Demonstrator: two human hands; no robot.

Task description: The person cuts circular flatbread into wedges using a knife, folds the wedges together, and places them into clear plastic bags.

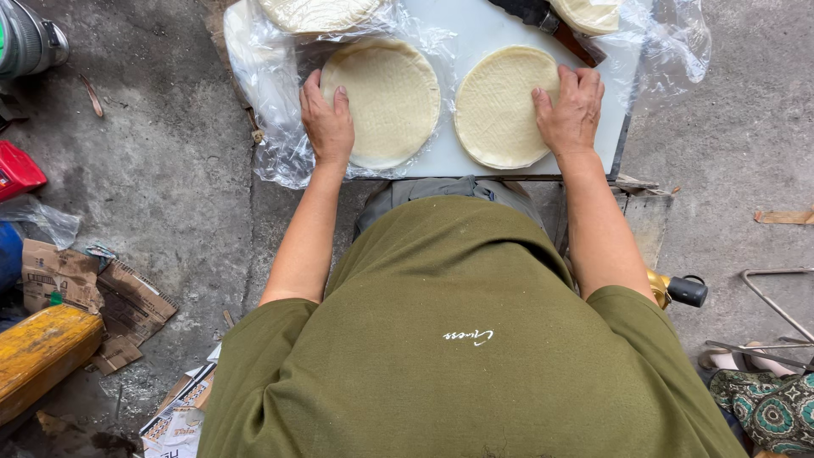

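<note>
Twin pale dough rounds, left round (392, 100) and right round (500, 106), lie along the worktop's (458, 34) near edge, each under its nearer hand — left hand (327, 121), right hand (571, 108) — flat, open-palmed, grasping nothing.

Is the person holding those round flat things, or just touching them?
Just touching: the left hand rests flat on one pale round dough sheet's left edge, the right hand on the other's right edge.

soft, even daylight, faint shadows, mild glare on the plastic wrap (280, 93), sharp focus throughout.

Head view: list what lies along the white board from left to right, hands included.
Clear plastic sheet → left hand → left round stack of thin wrappers → right round stack of thin wrappers → right hand.
</note>
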